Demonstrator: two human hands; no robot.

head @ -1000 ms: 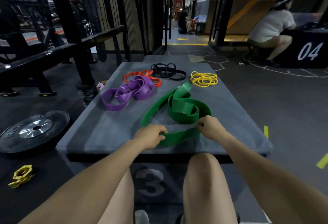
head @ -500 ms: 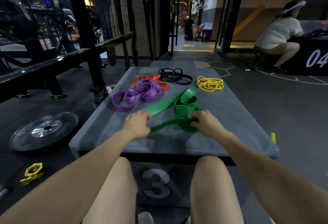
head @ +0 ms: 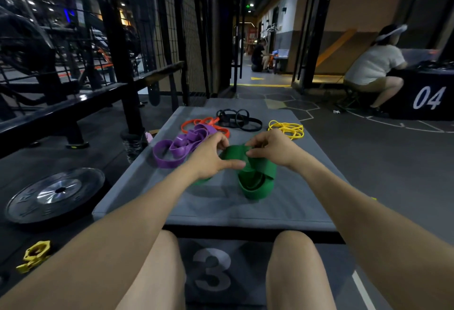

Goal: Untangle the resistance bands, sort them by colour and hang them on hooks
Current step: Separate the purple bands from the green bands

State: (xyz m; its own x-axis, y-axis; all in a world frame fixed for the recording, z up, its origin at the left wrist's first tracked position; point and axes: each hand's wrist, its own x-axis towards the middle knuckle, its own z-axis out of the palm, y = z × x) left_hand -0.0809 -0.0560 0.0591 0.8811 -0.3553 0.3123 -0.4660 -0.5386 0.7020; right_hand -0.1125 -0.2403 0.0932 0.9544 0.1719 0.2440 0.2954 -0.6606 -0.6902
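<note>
Pinching green band point(head: 255, 174) w/ left hand point(head: 208, 156) & right hand point(head: 271, 147), both raised.

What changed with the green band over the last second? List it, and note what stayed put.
Both hands kept hold of the green band and gathered it: the left hand and right hand moved away from the near edge and closer together, bunching the long loop into a folded pile. The purple bands, orange band, black bands and yellow band stayed put.
</note>
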